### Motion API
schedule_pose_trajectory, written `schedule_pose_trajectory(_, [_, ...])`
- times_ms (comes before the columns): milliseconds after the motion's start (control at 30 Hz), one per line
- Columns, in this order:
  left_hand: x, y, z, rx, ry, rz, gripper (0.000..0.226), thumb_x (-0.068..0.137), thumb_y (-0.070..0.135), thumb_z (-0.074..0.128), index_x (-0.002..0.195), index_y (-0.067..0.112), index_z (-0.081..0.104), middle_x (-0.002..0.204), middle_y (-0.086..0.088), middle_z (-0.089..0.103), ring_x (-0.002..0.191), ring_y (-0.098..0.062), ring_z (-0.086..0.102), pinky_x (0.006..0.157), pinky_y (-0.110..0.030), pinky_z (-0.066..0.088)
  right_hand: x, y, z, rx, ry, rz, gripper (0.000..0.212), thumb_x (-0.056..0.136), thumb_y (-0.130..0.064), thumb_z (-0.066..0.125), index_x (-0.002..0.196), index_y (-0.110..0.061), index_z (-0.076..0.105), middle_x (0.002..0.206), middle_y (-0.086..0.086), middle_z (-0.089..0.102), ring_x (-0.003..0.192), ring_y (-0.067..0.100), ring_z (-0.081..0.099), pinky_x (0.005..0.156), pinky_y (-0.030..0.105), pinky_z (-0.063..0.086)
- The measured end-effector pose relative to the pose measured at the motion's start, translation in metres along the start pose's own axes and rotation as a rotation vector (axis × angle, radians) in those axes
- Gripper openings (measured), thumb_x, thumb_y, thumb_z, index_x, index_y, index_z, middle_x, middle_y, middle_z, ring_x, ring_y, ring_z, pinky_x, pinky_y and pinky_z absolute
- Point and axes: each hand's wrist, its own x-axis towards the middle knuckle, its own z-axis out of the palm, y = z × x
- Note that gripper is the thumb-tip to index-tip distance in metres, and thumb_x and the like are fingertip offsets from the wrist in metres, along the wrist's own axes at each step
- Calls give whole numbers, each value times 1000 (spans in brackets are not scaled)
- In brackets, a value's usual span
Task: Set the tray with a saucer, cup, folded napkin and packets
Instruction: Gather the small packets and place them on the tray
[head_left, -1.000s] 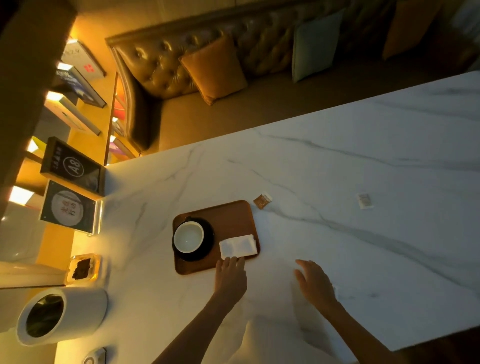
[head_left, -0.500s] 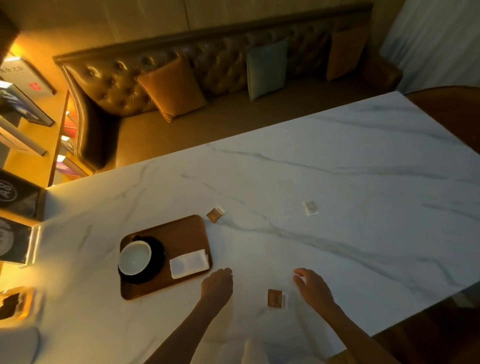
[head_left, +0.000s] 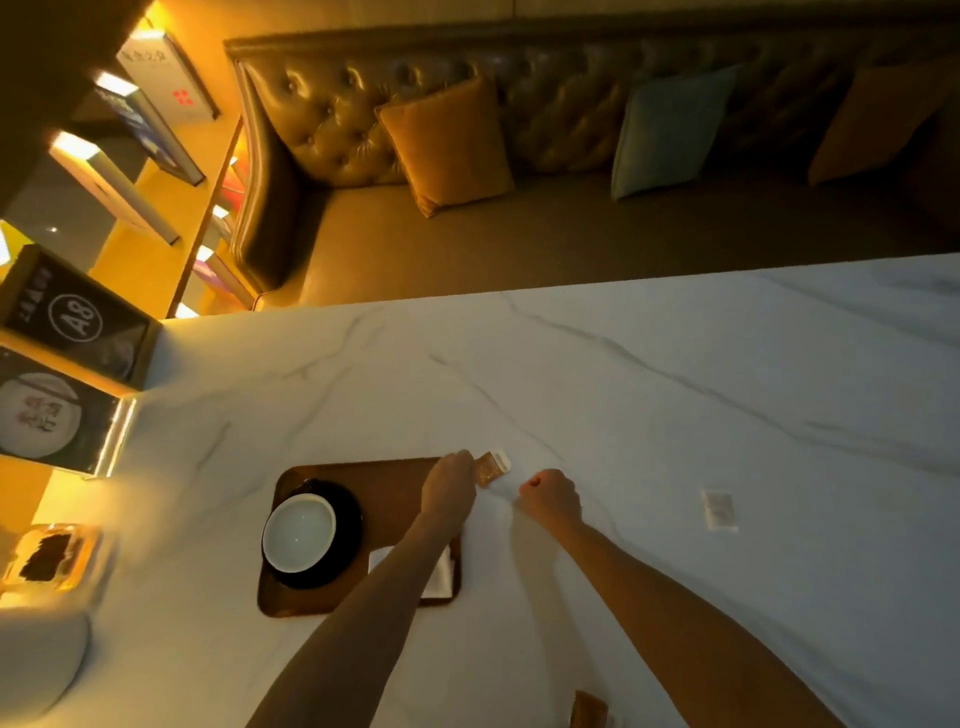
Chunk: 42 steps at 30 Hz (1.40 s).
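Though beside tray (head_left: 390, 486) corner, packet (head_left: 489, 468) outside.

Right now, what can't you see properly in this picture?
All in the head view:
- Folded napkin: mostly hidden under the left forearm.
- Brown packet at the bottom: cut off by the frame edge.
- White packet: print too blurry to read.
- Left hand: its back hides whether the fingers grip the other brown packet.
- Right hand: curled, contents hidden.
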Motion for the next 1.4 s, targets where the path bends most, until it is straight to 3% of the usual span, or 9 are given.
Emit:
schedule_pose_trajectory(167, [41, -1, 13, -143, -99, -64, 35, 99, 21, 50, 130, 3, 54, 130, -16, 58, 121, -31, 55, 100, -38, 43, 38, -26, 29, 25, -9, 52, 39, 93, -38, 53, 113, -5, 55, 116, 14, 64, 108, 32, 61, 87, 36, 49])
schedule_pose_trajectory(267, [51, -5, 27, -180, -133, -66, 29, 97, 22, 55, 114, -2, 56, 117, -18, 56, 105, -34, 58, 91, -42, 49, 51, -27, 41, 10, -8, 52, 47, 91, -48, 53, 113, -6, 56, 114, 13, 64, 106, 32, 62, 87, 38, 51])
schedule_pose_trajectory(500, [42, -4, 47, -207, -142, -67, 14, 86, 15, 63, 87, 5, 53, 93, -13, 58, 85, -27, 55, 69, -34, 43, 60, -11, 42, 139, -30, -30, 15, 90, -17, 54, 98, -7, 61, 99, 11, 68, 91, 28, 64, 80, 39, 53])
schedule_pose_trajectory(600, [32, 11, 45, -486, -229, -119, 26, 80, 2, 70, 70, 7, 48, 71, -9, 54, 71, -20, 52, 65, -38, 47, 58, 8, 25, 220, -76, -128, 4, 89, -15, 57, 92, -13, 59, 87, 3, 66, 80, 20, 62, 74, 35, 54])
schedule_pose_trajectory(733, [-2, 34, 52, -884, -483, -195, 18, 87, -10, 55, 80, 7, 56, 79, -13, 62, 66, -16, 63, 67, -33, 57, 39, 47, -7, 274, -111, -213, 8, 87, -17, 66, 81, -21, 61, 74, -4, 64, 66, 13, 63, 60, 21, 55])
schedule_pose_trajectory(833, [-24, 52, 72, -985, -589, -230, 13, 94, -2, 52, 100, 0, 63, 93, -14, 71, 76, -22, 70, 76, -36, 61, 23, 80, -30, 301, -106, -192, 5, 87, -17, 66, 82, -18, 65, 77, 4, 70, 64, 20, 69, 61, 28, 60])
schedule_pose_trajectory(1000, [-36, 74, 107, -1084, -488, -417, 16, 97, -8, 45, 107, -1, 55, 87, -13, 67, 66, -22, 65, 63, -33, 57, 35, 132, -91, 85, 358, -74, 17, 93, -15, 53, 98, -6, 66, 98, 16, 68, 92, 33, 64, 82, 44, 52])
schedule_pose_trajectory(1100, [-34, 73, 115, -1194, -444, -522, 14, 96, -7, 48, 107, -1, 53, 86, -14, 66, 66, -22, 64, 60, -31, 57, 50, 162, -121, -96, 442, 68, 27, 93, -17, 53, 117, -6, 57, 117, 19, 58, 110, 37, 55, 92, 46, 48])
schedule_pose_trajectory(1400, [-39, 43, 111, -1265, -354, -650, 15, 97, -5, 49, 111, -1, 51, 87, -15, 66, 67, -22, 64, 60, -30, 58, 52, 190, -95, -384, 460, 45, 19, 91, -9, 57, 107, 1, 56, 101, 26, 58, 90, 40, 58, 64, 45, 52])
